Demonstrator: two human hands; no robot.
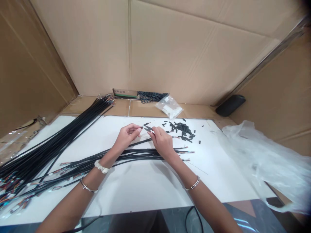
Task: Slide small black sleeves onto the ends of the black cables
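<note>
My left hand [129, 135] is closed in a pinch on a small dark piece, too small to make out clearly. Facing it, my right hand [162, 141] is wrapped round a pair of small scissors [148, 128], whose dark blades stand apart and point toward my left fingertips. Beneath both wrists, black cables [136, 154] with bared coloured wire ends lie across the white table [150, 187]. Short black tube pieces [183, 128] are heaped just right of and beyond my right hand.
A large bundle of black cables [60, 136] runs along the left side. A clear plastic bag [170, 106] and dark netting [152, 96] lie at the back. At the right are a black pouch [230, 105] and crumpled plastic wrap [267, 161]. Cardboard walls [170, 48] surround the table.
</note>
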